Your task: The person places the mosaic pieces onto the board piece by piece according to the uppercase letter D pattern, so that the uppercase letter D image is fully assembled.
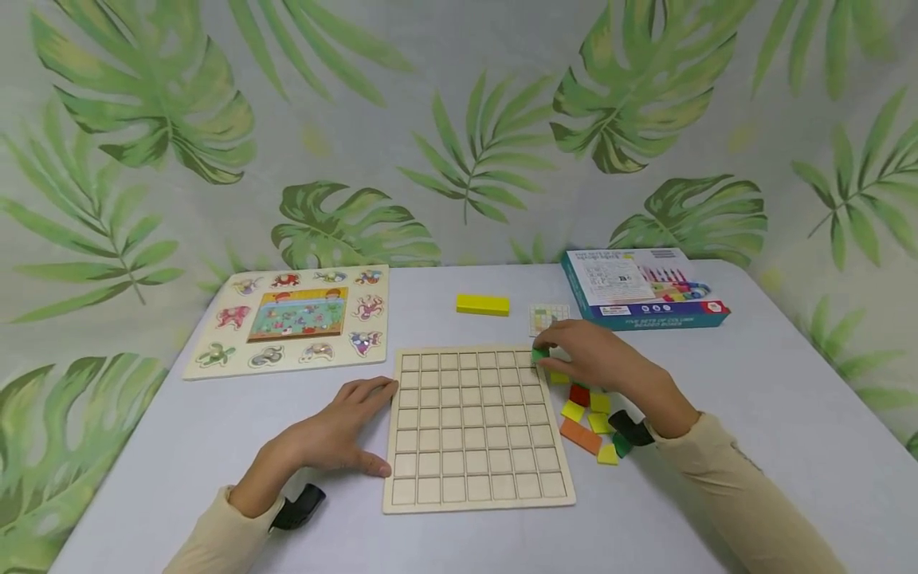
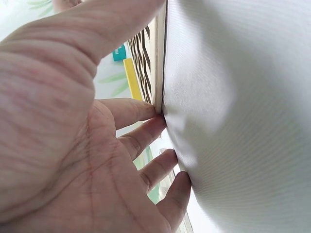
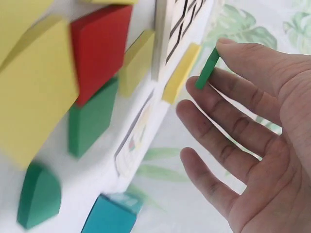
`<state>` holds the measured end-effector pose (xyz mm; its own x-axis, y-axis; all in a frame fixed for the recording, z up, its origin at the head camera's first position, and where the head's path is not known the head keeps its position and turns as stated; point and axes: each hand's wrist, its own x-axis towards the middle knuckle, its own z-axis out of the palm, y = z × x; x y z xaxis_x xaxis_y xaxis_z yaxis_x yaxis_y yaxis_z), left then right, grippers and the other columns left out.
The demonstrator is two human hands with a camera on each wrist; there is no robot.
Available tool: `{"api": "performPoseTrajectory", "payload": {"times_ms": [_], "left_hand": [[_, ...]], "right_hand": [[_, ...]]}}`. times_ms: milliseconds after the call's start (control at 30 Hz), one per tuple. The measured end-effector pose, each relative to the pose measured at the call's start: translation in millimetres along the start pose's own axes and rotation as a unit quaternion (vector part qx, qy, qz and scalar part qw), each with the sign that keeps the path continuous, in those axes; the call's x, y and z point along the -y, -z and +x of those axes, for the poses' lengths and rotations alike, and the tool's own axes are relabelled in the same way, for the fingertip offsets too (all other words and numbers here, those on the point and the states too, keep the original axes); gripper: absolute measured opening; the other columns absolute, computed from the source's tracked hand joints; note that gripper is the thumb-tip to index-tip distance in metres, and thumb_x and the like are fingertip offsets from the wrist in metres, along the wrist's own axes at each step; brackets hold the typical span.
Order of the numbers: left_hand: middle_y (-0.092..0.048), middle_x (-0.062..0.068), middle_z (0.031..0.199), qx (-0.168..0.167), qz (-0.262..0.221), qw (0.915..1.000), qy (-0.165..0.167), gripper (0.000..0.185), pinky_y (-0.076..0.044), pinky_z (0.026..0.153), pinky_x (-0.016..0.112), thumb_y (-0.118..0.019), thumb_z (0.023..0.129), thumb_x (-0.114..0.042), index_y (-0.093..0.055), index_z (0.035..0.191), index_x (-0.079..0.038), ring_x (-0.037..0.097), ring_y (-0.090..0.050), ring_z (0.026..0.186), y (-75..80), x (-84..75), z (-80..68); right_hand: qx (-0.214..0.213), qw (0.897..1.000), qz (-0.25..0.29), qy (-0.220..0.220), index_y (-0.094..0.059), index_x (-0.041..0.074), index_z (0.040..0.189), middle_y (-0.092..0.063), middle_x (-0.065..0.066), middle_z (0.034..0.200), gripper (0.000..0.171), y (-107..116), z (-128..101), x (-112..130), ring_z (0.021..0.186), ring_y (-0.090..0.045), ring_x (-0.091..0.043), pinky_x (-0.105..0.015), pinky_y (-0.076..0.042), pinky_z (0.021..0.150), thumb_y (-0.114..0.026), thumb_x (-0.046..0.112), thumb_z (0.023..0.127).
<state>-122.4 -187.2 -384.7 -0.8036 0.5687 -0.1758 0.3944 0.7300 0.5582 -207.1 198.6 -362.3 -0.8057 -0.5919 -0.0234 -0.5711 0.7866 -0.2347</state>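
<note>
- Right hand (image 1: 598,359): at the top right corner of the wooden grid board (image 1: 475,426). Thumb and forefinger pinch a small green piece (image 1: 539,355); the other fingers are loosely extended. In the right wrist view the green piece (image 3: 207,68) is held edge-on at the fingertips, clear of the table.
- Left hand (image 1: 337,434): flat on the table, palm down, fingers relaxed and spread, holding nothing. In the left wrist view its fingertips (image 2: 146,110) touch the board's left edge.
- Wooden grid board: pale wood, square cells, all cells bare; lies flat at the centre of the white table (image 1: 774,383), between the two hands.
- Loose coloured pieces (image 1: 590,418): a small cluster in red, yellow, orange and green, just right of the board and under the right wrist.
- Yellow block (image 1: 483,304): long, lying flat behind the board, apart from it.
- Pattern card (image 1: 548,318): small, gridded, between the yellow block and the box.
- Box (image 1: 641,291): teal-sided, printed lid, at the far right of the table.
- Animal peg puzzle (image 1: 294,319): wooden, at the far left, well apart from the board.
- Sleeves: cream, on both forearms.
- Backdrop: leaf-printed cloth.
</note>
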Motion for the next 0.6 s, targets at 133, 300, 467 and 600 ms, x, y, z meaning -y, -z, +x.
{"api": "performPoseTrajectory", "payload": {"times_ms": [133, 300, 467, 600], "left_hand": [[-0.025, 0.021, 0.161, -0.001, 0.006, 1.0000, -0.001, 0.109, -0.032, 0.111, 0.064, -0.086, 0.076, -0.043, -0.027, 0.156, 0.000, 0.044, -0.022, 0.146, 0.8, 0.1, -0.5], [-0.025, 0.022, 0.160, -0.004, 0.009, 0.9999, -0.009, 0.109, -0.033, 0.110, 0.063, -0.086, 0.076, -0.044, -0.027, 0.156, 0.002, 0.044, -0.022, 0.145, 2.5, -0.8, -0.8], [-0.025, 0.022, 0.160, -0.002, 0.000, 1.0000, -0.009, 0.109, -0.032, 0.111, 0.064, -0.086, 0.076, -0.042, -0.027, 0.156, 0.002, 0.044, -0.022, 0.145, 3.5, -3.0, -1.6], [-0.026, 0.022, 0.160, -0.003, -0.006, 0.9999, -0.009, 0.109, -0.031, 0.111, 0.065, -0.087, 0.075, -0.042, -0.028, 0.156, 0.002, 0.045, -0.021, 0.145, 0.9, -1.6, -1.6]], "right_hand": [[-0.008, 1.000, -0.004, 0.024, -0.072, 0.012, 0.119, -0.069, -0.005, 0.119, 0.031, -0.7, 7.5, 8.7, 0.112, -0.063, -0.027, -0.048, -0.051, 0.099, -0.070, 0.031, 0.095], [-0.016, 0.998, -0.013, 0.052, -0.073, 0.011, 0.116, -0.070, -0.004, 0.113, 0.030, -1.3, 19.4, 21.0, 0.107, -0.065, -0.024, -0.044, -0.053, 0.096, -0.072, 0.031, 0.094], [-0.017, 0.996, -0.022, 0.081, -0.074, 0.011, 0.114, -0.071, -0.004, 0.110, 0.029, -6.5, 32.2, 33.8, 0.104, -0.065, -0.023, -0.042, -0.053, 0.094, -0.071, 0.032, 0.094], [-0.018, 0.993, -0.023, 0.113, -0.074, 0.012, 0.111, -0.071, -0.002, 0.108, 0.026, -11.9, 41.2, 44.0, 0.096, -0.065, -0.019, -0.038, -0.054, 0.087, -0.071, 0.032, 0.094]]}}
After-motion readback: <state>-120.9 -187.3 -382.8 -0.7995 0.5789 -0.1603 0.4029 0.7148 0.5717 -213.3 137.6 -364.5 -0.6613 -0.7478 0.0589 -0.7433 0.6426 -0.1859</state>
